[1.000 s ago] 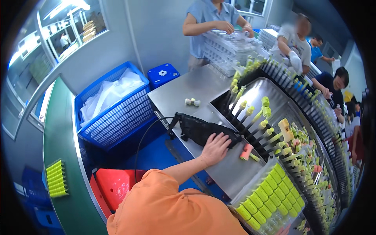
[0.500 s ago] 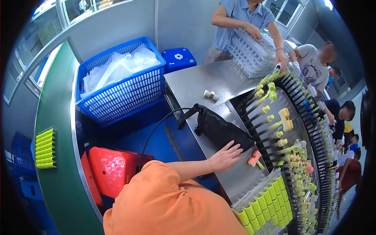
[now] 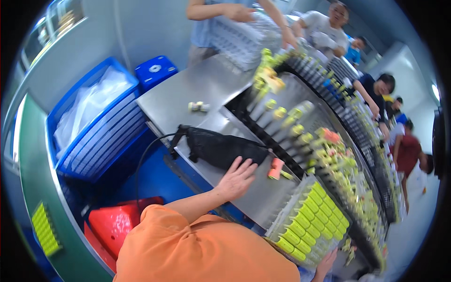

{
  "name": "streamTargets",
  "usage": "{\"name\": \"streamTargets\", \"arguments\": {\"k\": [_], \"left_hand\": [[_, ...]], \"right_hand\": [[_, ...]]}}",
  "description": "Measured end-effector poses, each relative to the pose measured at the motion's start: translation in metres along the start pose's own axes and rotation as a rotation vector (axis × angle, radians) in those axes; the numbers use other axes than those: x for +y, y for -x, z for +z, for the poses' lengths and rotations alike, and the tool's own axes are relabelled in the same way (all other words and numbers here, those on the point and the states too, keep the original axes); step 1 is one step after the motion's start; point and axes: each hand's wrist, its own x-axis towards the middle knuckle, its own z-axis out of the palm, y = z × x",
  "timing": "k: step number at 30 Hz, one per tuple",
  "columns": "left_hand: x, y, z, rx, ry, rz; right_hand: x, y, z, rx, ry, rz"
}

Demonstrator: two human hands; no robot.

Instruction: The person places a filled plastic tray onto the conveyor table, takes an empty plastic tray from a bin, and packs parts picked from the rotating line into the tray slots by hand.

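Note:
My left hand [image 3: 237,178] is open, fingers spread, at the near edge of a black fabric-covered object [image 3: 221,145] with a cable, lying on the metal table [image 3: 176,84]. At the lower right, my right hand [image 3: 326,264] shows partly, its fingers stretched along the side of a clear plastic tray [image 3: 277,225]. Rows of yellow-green pieces [image 3: 305,218] fill that tray, which appears to sit on a stack. Between the black object and the tray lie a pink-and-green piece [image 3: 276,168] and a small green one [image 3: 286,175].
A curved conveyor rack [image 3: 324,89] carries many yellow-green parts on black pegs. Left are a blue basket [image 3: 101,136] of white plastic sheeting, a red stool [image 3: 115,225] and a green belt [image 3: 33,164] with another tray [image 3: 45,230]. Co-workers stand beyond, one handling stacked trays [image 3: 239,40].
The view has turned, shifting the table and basket leftward. My right hand has come into sight beside the tray. My left hand remains near the black object.

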Motion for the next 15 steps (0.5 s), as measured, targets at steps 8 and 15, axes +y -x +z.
{"name": "streamTargets", "arguments": {"k": [8, 15], "left_hand": [[0.014, -0.025, 0.009, 0.105, -0.021, 0.097], [0.024, -0.013, 0.02, 0.007, -0.113, 0.054]], "right_hand": [[-0.053, 0.011, -0.015, 0.044, -0.065, 0.194], [-0.077, 0.012, -0.023, 0.104, -0.027, 0.314]]}}
